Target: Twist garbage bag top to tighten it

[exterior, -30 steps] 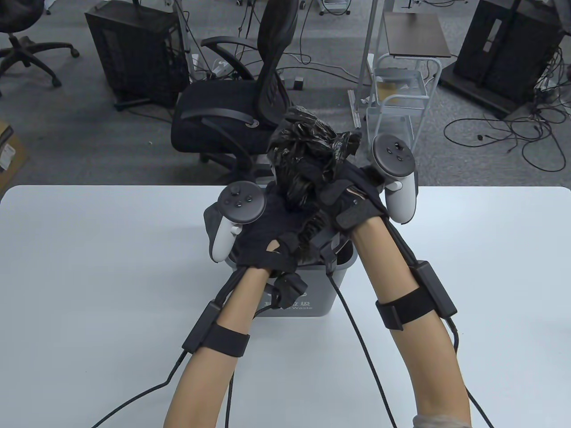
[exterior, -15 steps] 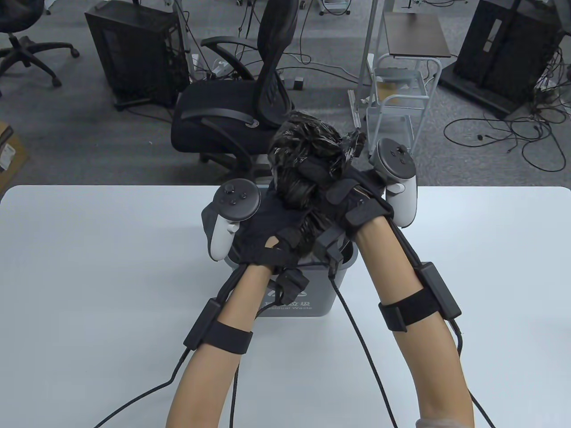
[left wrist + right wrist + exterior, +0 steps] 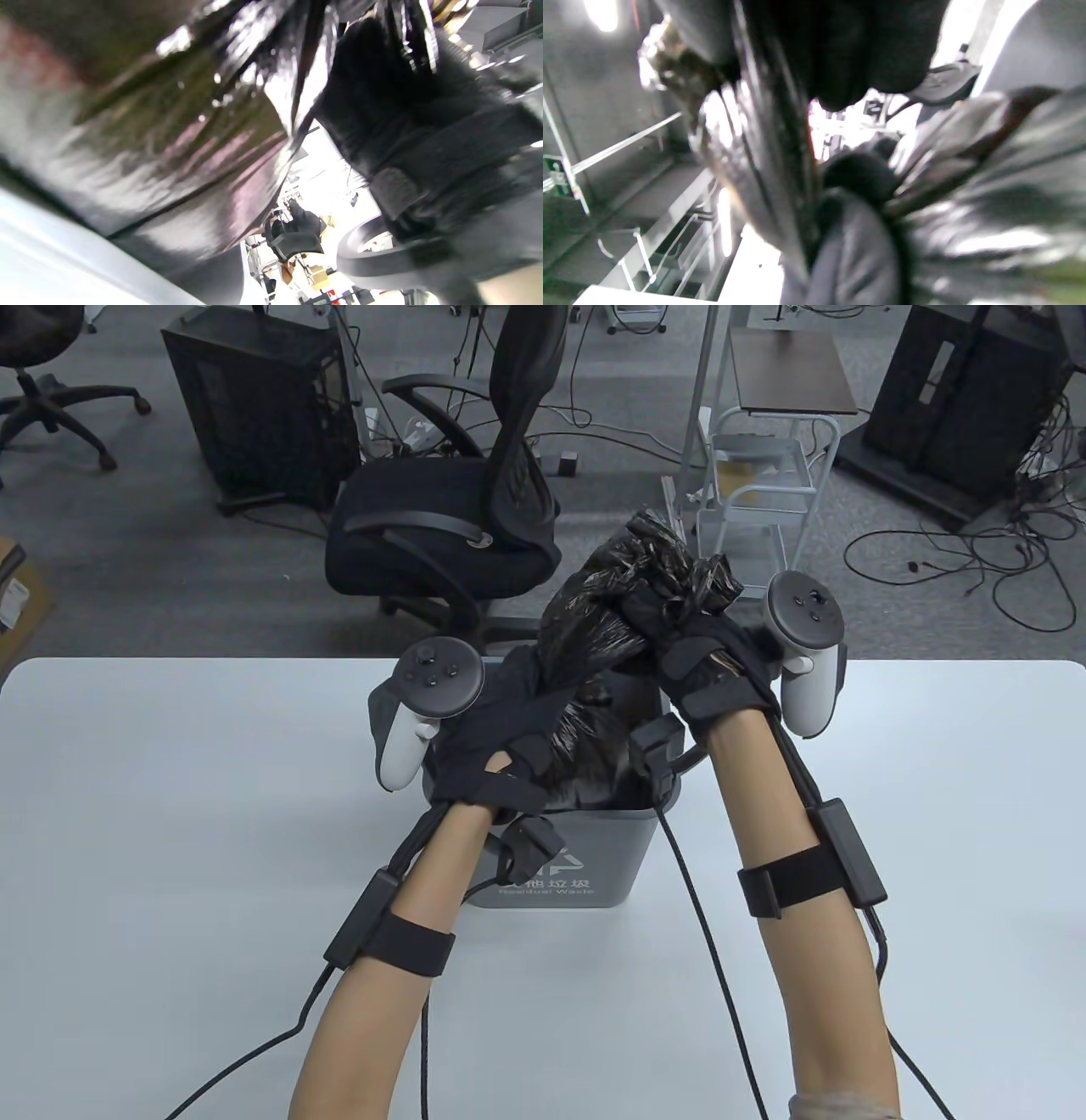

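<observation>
A black garbage bag (image 3: 598, 619) sits in a grey waste bin (image 3: 594, 840) on the white table (image 3: 170, 814). Its gathered top rises above the bin and leans to the right. My right hand (image 3: 679, 632) grips the bunched top high up. My left hand (image 3: 509, 712) holds the bag's neck lower down, just above the bin's rim. In the left wrist view the shiny bag (image 3: 169, 127) fills the frame, blurred. In the right wrist view the bunched plastic (image 3: 755, 140) runs under my gloved fingers (image 3: 848, 51).
A black office chair (image 3: 458, 517) stands just beyond the table's far edge. A white wire trolley (image 3: 755, 483) stands to its right. Cables from my forearms trail over the table toward the near edge (image 3: 679, 899).
My right hand has moved right and up with the bag's top, stretching the neck. My left hand has shifted slightly left and lower on the neck. More of the bin's opening shows.
</observation>
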Demonstrator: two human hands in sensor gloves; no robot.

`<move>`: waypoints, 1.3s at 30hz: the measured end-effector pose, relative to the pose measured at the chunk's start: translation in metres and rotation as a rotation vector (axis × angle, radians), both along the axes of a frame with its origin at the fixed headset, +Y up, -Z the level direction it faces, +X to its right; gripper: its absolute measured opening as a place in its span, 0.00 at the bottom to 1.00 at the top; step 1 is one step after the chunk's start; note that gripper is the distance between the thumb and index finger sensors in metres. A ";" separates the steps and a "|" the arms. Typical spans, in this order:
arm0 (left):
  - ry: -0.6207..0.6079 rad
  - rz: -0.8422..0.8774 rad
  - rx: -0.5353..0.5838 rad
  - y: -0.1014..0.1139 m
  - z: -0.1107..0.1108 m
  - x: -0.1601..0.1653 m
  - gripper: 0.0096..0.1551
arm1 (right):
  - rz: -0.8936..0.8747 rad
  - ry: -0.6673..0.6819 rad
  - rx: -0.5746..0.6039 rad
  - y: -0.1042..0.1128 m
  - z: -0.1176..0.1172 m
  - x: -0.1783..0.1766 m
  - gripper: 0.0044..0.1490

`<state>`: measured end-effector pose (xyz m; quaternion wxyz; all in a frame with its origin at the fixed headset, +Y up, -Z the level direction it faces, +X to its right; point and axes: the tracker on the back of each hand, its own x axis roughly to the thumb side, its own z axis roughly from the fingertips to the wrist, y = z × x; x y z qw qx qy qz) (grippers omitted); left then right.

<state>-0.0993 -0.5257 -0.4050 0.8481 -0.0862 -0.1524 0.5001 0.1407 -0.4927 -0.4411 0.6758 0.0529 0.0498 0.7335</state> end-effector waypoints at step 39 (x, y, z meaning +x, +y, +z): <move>0.034 -0.429 -0.098 0.071 0.006 0.013 0.33 | 0.463 0.369 0.377 -0.032 0.027 -0.044 0.82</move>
